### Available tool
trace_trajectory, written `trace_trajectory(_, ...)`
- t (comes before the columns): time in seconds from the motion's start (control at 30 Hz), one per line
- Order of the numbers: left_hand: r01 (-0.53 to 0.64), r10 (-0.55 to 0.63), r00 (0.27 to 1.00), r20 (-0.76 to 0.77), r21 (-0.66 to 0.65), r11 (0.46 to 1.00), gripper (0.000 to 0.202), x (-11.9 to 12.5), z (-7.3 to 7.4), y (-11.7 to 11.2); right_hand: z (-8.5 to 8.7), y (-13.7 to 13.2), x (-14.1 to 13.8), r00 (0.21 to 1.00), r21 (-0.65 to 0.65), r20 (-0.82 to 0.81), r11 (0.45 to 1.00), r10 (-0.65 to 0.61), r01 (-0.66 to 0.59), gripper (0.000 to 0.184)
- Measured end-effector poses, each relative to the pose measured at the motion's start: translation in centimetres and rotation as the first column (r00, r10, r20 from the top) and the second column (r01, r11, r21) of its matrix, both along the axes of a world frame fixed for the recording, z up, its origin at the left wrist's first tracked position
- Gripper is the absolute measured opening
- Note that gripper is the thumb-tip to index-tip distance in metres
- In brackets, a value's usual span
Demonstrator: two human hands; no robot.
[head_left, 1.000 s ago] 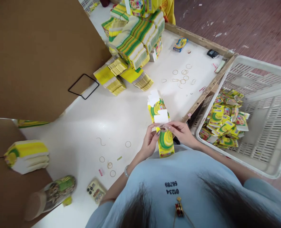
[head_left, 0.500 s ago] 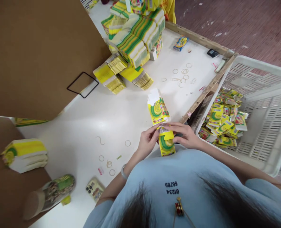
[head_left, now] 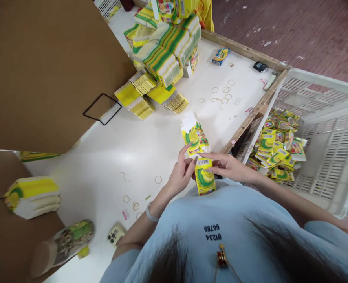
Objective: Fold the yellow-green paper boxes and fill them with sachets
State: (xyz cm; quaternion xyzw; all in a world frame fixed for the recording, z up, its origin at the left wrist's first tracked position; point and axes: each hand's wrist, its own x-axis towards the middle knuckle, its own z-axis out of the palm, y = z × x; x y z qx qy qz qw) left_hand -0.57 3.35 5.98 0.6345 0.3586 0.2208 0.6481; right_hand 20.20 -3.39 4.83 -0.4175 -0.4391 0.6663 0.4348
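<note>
Shows yellow box [head_left: 206, 180] between left hand [head_left: 180, 172] and right hand [head_left: 230, 166], fingers apart at its barcode end (cannot tell whether clamped); includes second box [head_left: 193, 134] just beyond.

Clock from held carton [head_left: 206, 179]: flat carton [head_left: 192, 135] on table [head_left: 100, 161], 11; carton stacks [head_left: 168, 53] farther out, 11; rubber bands [head_left: 227, 96], 12-1; crate [head_left: 321, 137], 2-3, loose cartons [head_left: 275, 147] inside; cardboard box [head_left: 50, 74], 10; phone [head_left: 115, 234], jar [head_left: 74, 240] beyond it, 8.

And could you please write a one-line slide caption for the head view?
Left hand and right hand on a yellow box, white crate of boxes nearby.
</note>
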Motion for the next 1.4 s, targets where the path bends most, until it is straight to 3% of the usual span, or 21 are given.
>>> trace_trajectory(0.23, 0.027, -0.03, 0.998, -0.061, -0.047, 0.999, 0.041, 0.7, 0.4, 0.9, -0.2, -0.4, -0.8, 0.991, -0.106, -0.067, 0.988, -0.115, 0.108, 0.044)
trace_trajectory(0.33, 0.031, -0.033, 0.999, -0.034, -0.055, 0.998, 0.044, 0.5, 0.3, 0.6, 0.2, 0.0, 0.2, 0.997, -0.087, -0.067, 0.995, -0.046, 0.04, 0.047)
trace_trajectory(0.5, 0.072, -0.07, 0.997, -0.035, 0.041, 0.997, 0.053, -0.4, 0.1, 0.4, -0.1, 0.5, 0.9, 0.972, -0.077, -0.174, 0.982, 0.157, -0.172, 0.054)
trace_trajectory(0.6, 0.075, -0.061, 0.996, -0.065, 0.232, 0.97, 0.047, 0.1, -0.5, 3.1, -0.2, 0.2, 1.8, 0.997, -0.052, -0.056, 0.997, 0.049, -0.052, 0.046)
trace_trajectory(0.67, -0.015, 0.072, 0.992, -0.103, 0.477, 0.879, 0.041, 1.1, -1.5, 6.7, -0.2, -0.4, 4.3, 0.981, -0.005, 0.16, 0.993, -0.112, 0.114, 0.045)
trace_trajectory(0.73, -0.099, 0.244, 0.961, -0.134, 0.654, 0.75, 0.047, 2.5, -2.9, 11.1, -0.1, -1.5, 8.3, 0.829, 0.079, 0.484, 0.958, -0.279, 0.276, 0.046)
trace_trajectory(0.77, -0.12, 0.299, 0.941, -0.156, 0.673, 0.73, 0.057, 3.2, -3.7, 13.3, 0.0, -2.3, 10.6, 0.66, 0.127, 0.674, 0.932, -0.332, 0.338, 0.046)
trace_trajectory(0.83, -0.127, 0.332, 0.918, -0.216, 0.632, 0.764, 0.064, 4.7, -5.2, 17.1, 0.3, -3.9, 14.6, 0.195, 0.201, 0.931, 0.881, -0.307, 0.427, 0.049)
trace_trajectory(0.87, -0.113, 0.309, 0.92, -0.242, 0.59, 0.799, 0.056, 5.3, -5.7, 18.6, 0.4, -4.6, 16.0, -0.03, 0.271, 0.956, 0.843, -0.29, 0.464, 0.056)
trace_trajectory(0.9, -0.092, 0.275, 0.926, -0.258, 0.553, 0.828, 0.044, 5.8, -6.1, 19.7, 0.6, -5.2, 16.9, -0.199, 0.335, 0.942, 0.815, -0.272, 0.472, 0.064)
trace_trajectory(0.93, -0.066, 0.236, 0.936, -0.263, 0.527, 0.848, 0.033, 6.2, -6.3, 20.4, 0.6, -5.5, 17.2, -0.298, 0.39, 0.914, 0.799, -0.276, 0.458, 0.072)
trace_trajectory(0.97, -0.037, 0.2, 0.944, -0.261, 0.519, 0.854, 0.027, 6.4, -6.3, 20.9, 0.7, -5.4, 17.1, -0.336, 0.425, 0.894, 0.798, -0.297, 0.428, 0.077)
trace_trajectory(1.03, 0.018, 0.156, 0.954, -0.257, 0.567, 0.824, 0.026, 6.3, -5.9, 21.2, 0.6, -4.2, 15.6, -0.26, 0.421, 0.901, 0.842, -0.347, 0.336, 0.077)
trace_trajectory(1.13, 0.07, 0.159, 0.956, -0.247, 0.718, 0.693, 0.028, 5.5, -4.5, 20.7, 0.1, 0.1, 11.8, -0.015, 0.44, 0.895, 0.877, -0.446, 0.19, 0.069)
trace_trajectory(1.2, 0.042, 0.18, 0.966, -0.186, 0.797, 0.603, 0.037, 4.9, -3.3, 19.7, -0.5, 3.8, 8.8, 0.173, 0.557, 0.802, 0.82, -0.572, 0.128, 0.067)
trace_trajectory(1.23, 0.011, 0.178, 0.974, -0.141, 0.813, 0.583, 0.042, 4.7, -2.6, 19.0, -0.8, 5.5, 7.2, 0.266, 0.621, 0.733, 0.775, -0.627, 0.117, 0.067)
trace_trajectory(1.3, -0.061, 0.159, 0.986, -0.045, 0.797, 0.601, 0.049, 4.3, -1.2, 17.4, -1.2, 8.5, 4.0, 0.389, 0.723, 0.592, 0.678, -0.706, 0.132, 0.063)
trace_trajectory(1.4, -0.198, 0.19, 0.977, 0.092, 0.714, 0.671, 0.051, 4.0, 0.9, 14.5, -1.7, 10.9, 0.0, 0.451, 0.778, 0.472, 0.598, -0.758, 0.191, 0.055)
